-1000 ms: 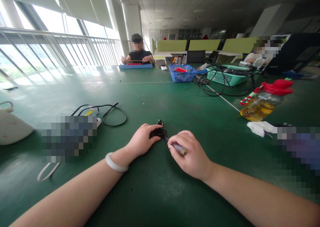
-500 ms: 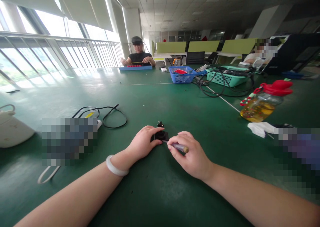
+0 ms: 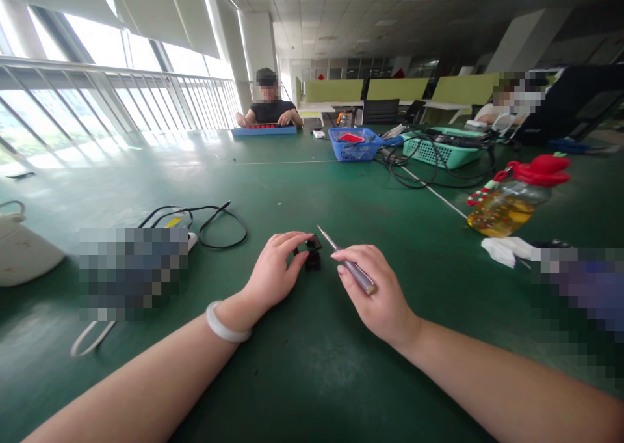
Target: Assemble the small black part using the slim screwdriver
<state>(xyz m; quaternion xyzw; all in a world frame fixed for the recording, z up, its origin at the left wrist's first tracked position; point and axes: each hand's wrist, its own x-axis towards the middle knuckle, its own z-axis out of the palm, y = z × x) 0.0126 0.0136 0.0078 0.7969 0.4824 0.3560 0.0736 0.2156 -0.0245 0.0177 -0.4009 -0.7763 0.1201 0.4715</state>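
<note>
"Two states to report: left hand (image 3: 273, 267) and right hand (image 3: 383, 293)."

"Left fingers pinch a small black part (image 3: 316, 242) at their tips. Right fingers grasp a screwdriver-like tool (image 3: 358, 276); its tip lies near the part, contact not discernible."

"Step in hand?"

"Judged as positioning the part, tool at the ready. Any tool contact calls for a firm pinch and an aligned tip."

"Surroundings and obstructions?"

"Left fingers partly hide the part. Just beside them shows a dark block (image 3: 312, 262); whether joined, cannot tell. A black cable (image 3: 221, 246) lies left of those fingers; a red-lidded bottle (image 3: 511, 202), well right of the right fingers."
</note>
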